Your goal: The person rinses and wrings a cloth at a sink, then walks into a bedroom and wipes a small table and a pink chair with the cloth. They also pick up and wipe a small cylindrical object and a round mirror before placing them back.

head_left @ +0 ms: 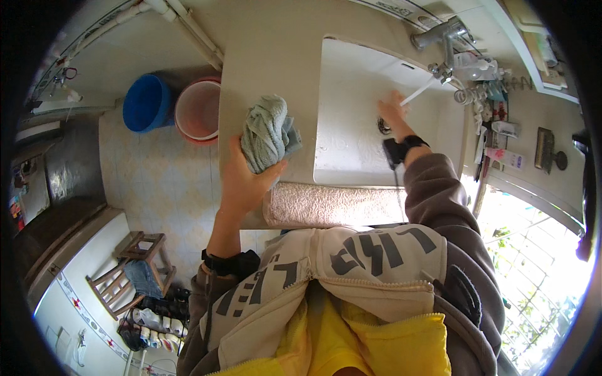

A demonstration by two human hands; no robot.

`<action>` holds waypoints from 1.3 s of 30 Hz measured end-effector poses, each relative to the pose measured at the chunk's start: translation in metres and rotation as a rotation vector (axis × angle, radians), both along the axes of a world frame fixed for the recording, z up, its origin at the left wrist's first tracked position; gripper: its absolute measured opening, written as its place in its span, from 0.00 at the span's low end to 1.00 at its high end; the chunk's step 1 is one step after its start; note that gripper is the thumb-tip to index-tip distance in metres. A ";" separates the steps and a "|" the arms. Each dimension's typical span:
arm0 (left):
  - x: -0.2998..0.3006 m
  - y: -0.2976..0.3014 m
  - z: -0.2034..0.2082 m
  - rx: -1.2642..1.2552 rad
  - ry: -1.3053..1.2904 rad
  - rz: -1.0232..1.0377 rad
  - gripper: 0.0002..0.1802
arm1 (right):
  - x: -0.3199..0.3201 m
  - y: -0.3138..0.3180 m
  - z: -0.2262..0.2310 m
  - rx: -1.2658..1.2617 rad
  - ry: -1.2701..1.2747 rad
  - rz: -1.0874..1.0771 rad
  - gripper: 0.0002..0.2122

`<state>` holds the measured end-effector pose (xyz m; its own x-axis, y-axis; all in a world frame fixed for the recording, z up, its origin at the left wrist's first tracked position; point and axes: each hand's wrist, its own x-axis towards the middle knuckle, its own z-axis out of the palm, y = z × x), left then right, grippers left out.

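A crumpled grey-green cloth (264, 135) is gripped in my left hand (246, 182), above the counter (269, 69) left of the sink. My fingers and thumb wrap round its lower part. My right hand (394, 111) reaches into the white sink (351, 81), beside the dark drain (383, 126). Its fingers look loosely spread, with nothing seen in them. A white stream (419, 91), which looks like running water, slants from the metal faucet (443, 70) to the fingertips of that hand.
A folded pinkish towel (332, 203) lies along the counter's front edge. Blue (147, 103) and red-rimmed (198, 111) buckets stand on the floor at left. A wooden chair (139, 269) and shoes (160, 326) are behind them. Bottles (473, 66) crowd the right ledge by a bright window (533, 269).
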<state>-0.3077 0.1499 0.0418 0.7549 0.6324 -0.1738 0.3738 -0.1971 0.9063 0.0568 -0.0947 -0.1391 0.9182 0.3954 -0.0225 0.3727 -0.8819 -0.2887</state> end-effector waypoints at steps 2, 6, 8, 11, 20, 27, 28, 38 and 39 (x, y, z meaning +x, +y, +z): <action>0.001 -0.001 0.000 -0.074 -0.019 0.009 0.41 | -0.022 0.028 -0.010 -0.095 0.038 0.419 0.21; 0.004 -0.004 0.001 -0.094 -0.066 0.057 0.39 | -0.071 -0.016 0.017 -0.257 0.327 0.900 0.23; 0.006 -0.004 0.003 -0.061 -0.052 0.028 0.38 | -0.077 -0.056 0.059 -0.396 0.461 0.912 0.21; 0.008 -0.003 0.005 -0.016 -0.054 0.036 0.38 | -0.046 -0.047 0.141 -0.829 0.623 0.651 0.16; 0.002 -0.005 -0.006 0.023 -0.100 0.068 0.42 | 0.072 0.025 0.290 0.055 -0.680 0.614 0.21; 0.003 -0.005 -0.007 -0.035 -0.098 0.078 0.41 | 0.036 0.017 0.263 -0.002 -0.690 0.781 0.10; 0.003 -0.006 -0.005 -0.022 -0.089 0.100 0.40 | 0.018 0.012 0.241 0.166 -0.578 0.871 0.09; 0.004 -0.006 -0.005 0.028 -0.070 0.084 0.40 | -0.006 -0.052 0.026 -0.405 0.151 0.622 0.16; 0.004 -0.006 -0.006 0.029 -0.079 0.091 0.40 | -0.003 -0.052 0.031 -0.390 0.165 0.615 0.17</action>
